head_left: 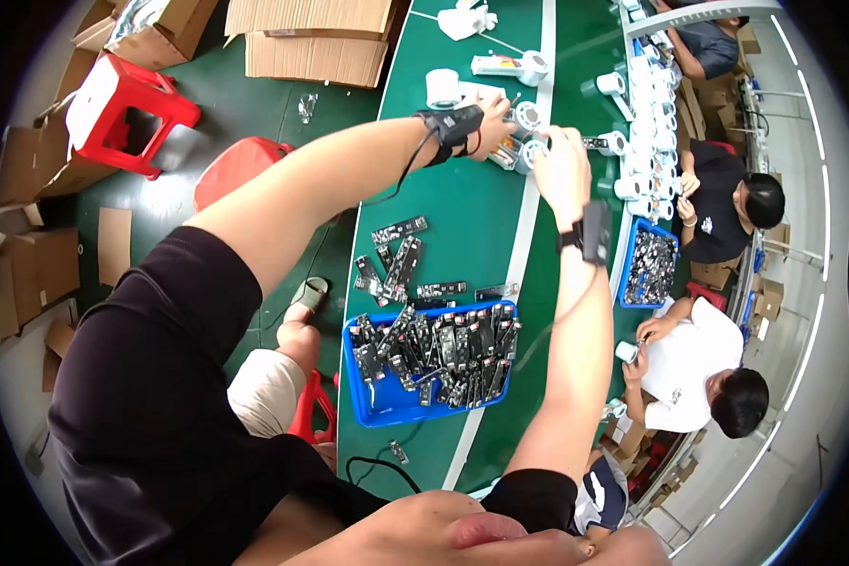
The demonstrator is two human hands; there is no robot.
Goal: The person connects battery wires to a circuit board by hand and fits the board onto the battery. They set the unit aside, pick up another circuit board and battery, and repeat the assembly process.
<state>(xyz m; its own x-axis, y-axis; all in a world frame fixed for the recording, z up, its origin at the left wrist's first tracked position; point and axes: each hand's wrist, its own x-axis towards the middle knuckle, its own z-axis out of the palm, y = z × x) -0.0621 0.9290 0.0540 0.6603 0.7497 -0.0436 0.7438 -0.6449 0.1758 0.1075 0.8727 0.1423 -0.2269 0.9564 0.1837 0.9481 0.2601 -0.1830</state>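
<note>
Left hand [489, 127] gripping white round housing [526, 117]; right hand [560, 168] closed on another [530, 151]; brown cartons [313, 40] beyond green table [462, 217].

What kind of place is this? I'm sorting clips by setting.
Most likely a small-electronics assembly line in a factory. A long green worktable carries a blue tray of dark circuit boards and rows of white plastic housings; the left hand and right hand work on one, with co-workers seated opposite.
</note>
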